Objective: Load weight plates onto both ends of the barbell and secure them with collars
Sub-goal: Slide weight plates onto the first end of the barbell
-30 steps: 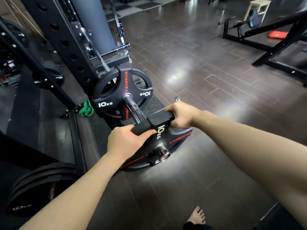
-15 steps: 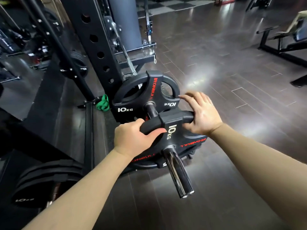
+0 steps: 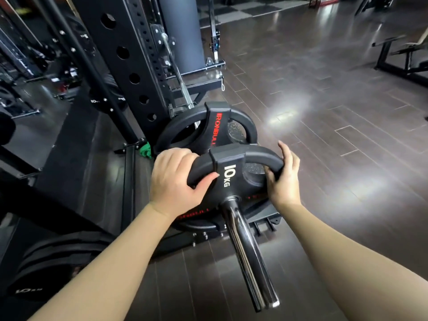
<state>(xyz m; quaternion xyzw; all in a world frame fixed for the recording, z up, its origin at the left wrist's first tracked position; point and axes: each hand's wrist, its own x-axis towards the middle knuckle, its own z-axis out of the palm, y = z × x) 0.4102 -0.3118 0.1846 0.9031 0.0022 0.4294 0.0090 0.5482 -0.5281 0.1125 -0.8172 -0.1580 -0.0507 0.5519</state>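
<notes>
A black 10 kg plate [image 3: 228, 179] with red lettering sits on the chrome barbell sleeve [image 3: 249, 258], which points toward me. My left hand [image 3: 176, 181] grips the plate's upper rim on its left side. My right hand [image 3: 283, 177] holds the rim's right side, thumb and fingers around its edge. A second 10 kg plate [image 3: 215, 129] stands farther along the same bar, a gap away. No collar is in view.
A black rack upright [image 3: 125, 66] with holes rises just left of the far plate. Stacked plates [image 3: 53, 267] lie at the lower left. A green band [image 3: 144, 150] lies by the rack foot. Dark wood floor spreads right, with a bench frame [image 3: 398, 59] far right.
The plate has slid farther along the sleeve toward the far plate, baring more chrome sleeve near me. My right hand has moved from the top of the rim to its right side.
</notes>
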